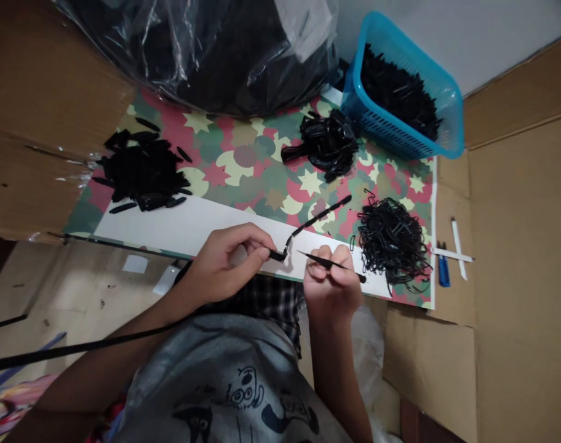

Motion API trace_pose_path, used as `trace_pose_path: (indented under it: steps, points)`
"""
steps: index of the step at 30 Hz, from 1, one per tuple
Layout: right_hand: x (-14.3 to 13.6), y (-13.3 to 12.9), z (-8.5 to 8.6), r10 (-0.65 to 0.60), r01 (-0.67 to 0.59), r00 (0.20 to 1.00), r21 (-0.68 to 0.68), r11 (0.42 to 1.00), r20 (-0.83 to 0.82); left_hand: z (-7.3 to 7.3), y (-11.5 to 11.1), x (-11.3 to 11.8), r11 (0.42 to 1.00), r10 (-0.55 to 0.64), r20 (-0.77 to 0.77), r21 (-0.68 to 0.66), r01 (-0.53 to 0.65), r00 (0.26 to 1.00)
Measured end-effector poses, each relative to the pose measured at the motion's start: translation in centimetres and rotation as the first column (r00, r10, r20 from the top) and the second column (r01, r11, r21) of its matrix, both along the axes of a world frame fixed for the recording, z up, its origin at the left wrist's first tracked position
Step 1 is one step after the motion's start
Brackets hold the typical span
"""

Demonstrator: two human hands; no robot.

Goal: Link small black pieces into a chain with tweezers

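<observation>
While the left hand [225, 261] pinches one end of a long bent black plastic strip [315, 220], steadying it over the star-patterned board [262, 178], the right hand [332, 280] grips a thin pointed black tool [324, 261], tip aimed at that end.

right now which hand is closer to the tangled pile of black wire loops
Right. The right hand sits just beside the wire loop pile, at its near left edge. The left hand is farther off to the left.

I see a blue basket [449, 126] full of black pieces at the far right corner of the star-patterned mat [243, 163]. Behind the mat sits a clear plastic bag [206, 49]; a blue lighter [443, 271] lies just off its right edge
</observation>
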State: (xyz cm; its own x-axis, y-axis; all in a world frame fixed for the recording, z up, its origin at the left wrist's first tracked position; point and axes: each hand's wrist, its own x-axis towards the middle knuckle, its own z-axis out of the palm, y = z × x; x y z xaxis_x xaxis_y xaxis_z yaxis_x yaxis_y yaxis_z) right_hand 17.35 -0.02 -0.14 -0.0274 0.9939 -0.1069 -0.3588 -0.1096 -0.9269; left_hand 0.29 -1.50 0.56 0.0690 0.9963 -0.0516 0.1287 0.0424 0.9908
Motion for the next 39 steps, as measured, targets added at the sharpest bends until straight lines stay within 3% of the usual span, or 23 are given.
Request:
trace_pose_path:
  steps: [5, 9, 12, 16, 23, 35, 39]
  points:
    - [2.9, -0.5, 0.2, -0.163, 0.123, 0.963, 0.191, 0.974, 0.212, 0.0, 0.0, 0.1, 1.0, 0.015, -0.004, -0.006, -0.016, 1.0]
    - [5.2, -1.3, 0.3, -0.42, 0.27, 0.854, 0.429, 0.862, 0.306, -0.1, -0.1, 0.2, 1.0, 0.028, -0.008, 0.012, -0.028, 1.0]
    - [5.8, -1.9, 0.4, -0.46, 0.246, 0.812, 0.505, 0.827, 0.358, -0.2, -0.2, 0.2, 0.999, 0.047, -0.026, 0.014, -0.047, 0.999]
    - [4.3, -2.6, 0.8, -0.428, 0.173, 0.804, 0.526, 0.833, 0.413, -0.1, -0.3, 0.3, 0.998, 0.062, -0.036, 0.015, -0.061, 0.997]
    - [1.2, -3.0, 0.3, -0.186, -0.051, 0.877, 0.472, 0.88, 0.443, -0.2, -0.3, 0.3, 0.997, 0.07, -0.038, 0.044, -0.068, 0.997]
    - [1.1, -3.3, 0.0, -0.149, -0.039, 0.895, 0.406, 0.913, 0.421, -0.3, -0.3, 0.4, 0.995, 0.068, -0.014, 0.078, -0.067, 0.998]
    - [0.7, -3.7, 0.3, -0.143, 0.0, 0.895, 0.32, 0.947, 0.423, -0.3, -0.3, 0.4, 0.994, 0.072, -0.013, 0.082, -0.071, 0.997]
